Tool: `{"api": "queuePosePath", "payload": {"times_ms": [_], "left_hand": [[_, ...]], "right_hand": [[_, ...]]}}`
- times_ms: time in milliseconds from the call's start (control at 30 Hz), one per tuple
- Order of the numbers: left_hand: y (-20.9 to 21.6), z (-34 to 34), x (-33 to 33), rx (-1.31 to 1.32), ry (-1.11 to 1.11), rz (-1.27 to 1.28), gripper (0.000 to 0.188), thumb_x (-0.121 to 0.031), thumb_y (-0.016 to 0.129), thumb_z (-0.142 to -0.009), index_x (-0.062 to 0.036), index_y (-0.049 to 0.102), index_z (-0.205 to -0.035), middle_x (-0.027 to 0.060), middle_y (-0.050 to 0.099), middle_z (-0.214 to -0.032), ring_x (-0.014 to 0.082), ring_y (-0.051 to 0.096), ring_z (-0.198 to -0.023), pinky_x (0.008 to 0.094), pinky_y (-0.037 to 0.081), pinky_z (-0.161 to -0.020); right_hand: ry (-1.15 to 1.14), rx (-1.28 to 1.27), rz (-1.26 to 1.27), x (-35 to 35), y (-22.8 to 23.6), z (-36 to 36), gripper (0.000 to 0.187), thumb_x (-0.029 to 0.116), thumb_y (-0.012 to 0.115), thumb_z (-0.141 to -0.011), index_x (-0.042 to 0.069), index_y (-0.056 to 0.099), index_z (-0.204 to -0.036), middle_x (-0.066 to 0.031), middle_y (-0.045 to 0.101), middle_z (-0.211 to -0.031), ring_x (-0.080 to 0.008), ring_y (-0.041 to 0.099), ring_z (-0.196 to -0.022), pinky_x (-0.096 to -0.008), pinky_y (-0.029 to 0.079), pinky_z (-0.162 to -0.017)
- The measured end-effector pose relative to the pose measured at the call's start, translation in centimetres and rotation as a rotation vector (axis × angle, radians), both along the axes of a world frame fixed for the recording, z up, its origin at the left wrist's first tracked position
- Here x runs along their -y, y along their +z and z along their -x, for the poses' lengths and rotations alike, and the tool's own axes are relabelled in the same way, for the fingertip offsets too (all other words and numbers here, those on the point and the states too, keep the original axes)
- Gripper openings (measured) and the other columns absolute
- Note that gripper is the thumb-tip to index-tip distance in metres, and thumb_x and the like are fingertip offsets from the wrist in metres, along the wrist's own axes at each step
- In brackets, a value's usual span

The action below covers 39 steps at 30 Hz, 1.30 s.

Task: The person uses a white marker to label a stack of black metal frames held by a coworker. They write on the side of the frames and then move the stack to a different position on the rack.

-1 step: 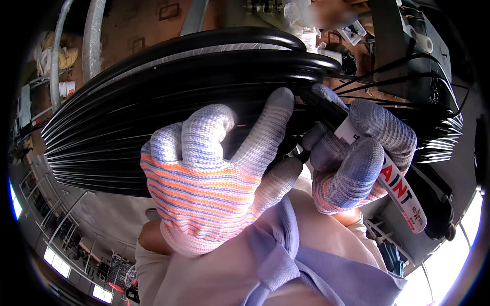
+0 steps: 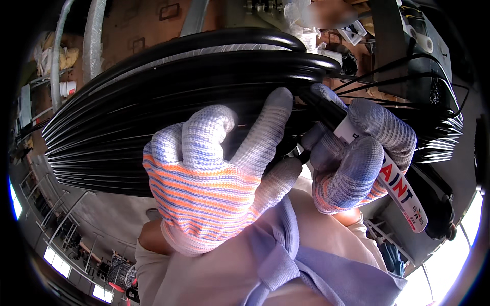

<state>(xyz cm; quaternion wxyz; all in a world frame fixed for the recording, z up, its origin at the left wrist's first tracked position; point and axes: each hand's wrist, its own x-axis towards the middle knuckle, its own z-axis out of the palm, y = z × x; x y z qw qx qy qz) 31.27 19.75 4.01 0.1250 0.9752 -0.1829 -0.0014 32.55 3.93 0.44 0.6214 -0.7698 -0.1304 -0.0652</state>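
Observation:
My left hand (image 2: pixel 209 178), in a striped knit glove, lies against a thick bundle of glossy black cables (image 2: pixel 122 117). Its index finger stretches along them, the other fingers curl in, and the thumb bends below, pinching at the cables. What lies between thumb and index is mostly hidden. In my gloved right hand (image 2: pixel 357 148) is a white paint marker (image 2: pixel 403 196) with a black front part. The marker slants, its black end pointing up-left at the cables just beyond my left index fingertip. The two hands are close together, and the marker's tip cannot be made out.
Metal posts, one in clear wrap (image 2: pixel 94 41), stand beyond the bundle at the left. Thin black cable loops (image 2: pixel 429 61) spread out at the right. A white tray (image 2: pixel 352 33) and plastic bags lie at the back. A lavender tied sash (image 2: pixel 278 255) hangs at my front.
My left hand's palm has shifted very slightly to the right. The right hand and the marker stay where they were.

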Motion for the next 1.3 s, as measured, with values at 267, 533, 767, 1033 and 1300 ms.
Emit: {"api": "queuePosePath", "payload": {"times_ms": [267, 533, 767, 1033, 1300], "left_hand": [[-0.4, 0.7, 0.4, 0.011, 0.084, 0.012, 0.078, -0.048, 0.068, -0.063, -0.0019, 0.049, -0.123, 0.0104, 0.045, -0.099, 0.0256, 0.041, -0.088, 0.0371, 0.038, -0.083], [-1.6, 1.1, -0.4, 0.25, 0.102, 0.185, 0.067, -0.042, 0.065, -0.071, -0.0014, 0.05, -0.123, 0.0115, 0.046, -0.105, 0.0237, 0.043, -0.091, 0.032, 0.04, -0.081], [-2.6, 2.1, -1.8, 0.481, 0.126, 0.482, 0.022, -0.009, 0.07, -0.07, -0.0067, 0.065, -0.091, 0.0049, 0.05, -0.085, 0.0165, 0.049, -0.072, 0.0258, 0.043, -0.061], [0.5, 2.1, -5.4, 0.804, 0.272, 0.37, 0.018, -0.011, 0.065, -0.078, 0.0013, 0.064, -0.092, 0.0085, 0.058, -0.081, 0.0152, 0.054, -0.07, 0.0234, 0.043, -0.057], [5.7, 7.1, -6.4, 0.957, 0.206, 0.658, 0.023, -0.01, 0.06, -0.079, 0.0056, 0.059, -0.096, 0.0059, 0.054, -0.076, 0.0125, 0.051, -0.07, 0.023, 0.041, -0.063]], "right_hand": [[-0.22, -0.068, -0.298, -0.7, 0.2, 0.9, 0.027, 0.023, 0.059, -0.081, 0.0, 0.058, -0.096, -0.0128, 0.06, -0.072, -0.0186, 0.06, -0.055, -0.03, 0.052, -0.053], [-0.529, 0.123, -0.613, 3.4, -0.6, 2.9, 0.025, 0.018, 0.057, -0.084, -0.004, 0.057, -0.096, -0.0164, 0.059, -0.074, -0.0134, 0.056, -0.051, -0.0267, 0.051, -0.046], [-0.805, 0.131, -0.522, 5.1, -1.6, 4.3, 0.021, 0.015, 0.057, -0.083, -0.005, 0.055, -0.091, -0.0049, 0.048, -0.055, -0.0091, 0.04, -0.038, -0.0243, 0.043, -0.04], [-0.682, 0.129, -0.574, 4.3, -1.5, 4.7, 0.024, 0.014, 0.062, -0.079, -0.006, 0.055, -0.09, -0.0055, 0.049, -0.055, -0.0096, 0.041, -0.038, -0.0258, 0.043, -0.042], [-0.487, 0.12, -0.504, 1.7, -0.3, 4.8, 0.025, 0.018, 0.064, -0.08, -0.004, 0.056, -0.091, -0.0068, 0.054, -0.067, -0.0091, 0.049, -0.048, -0.0231, 0.048, -0.047]]}}
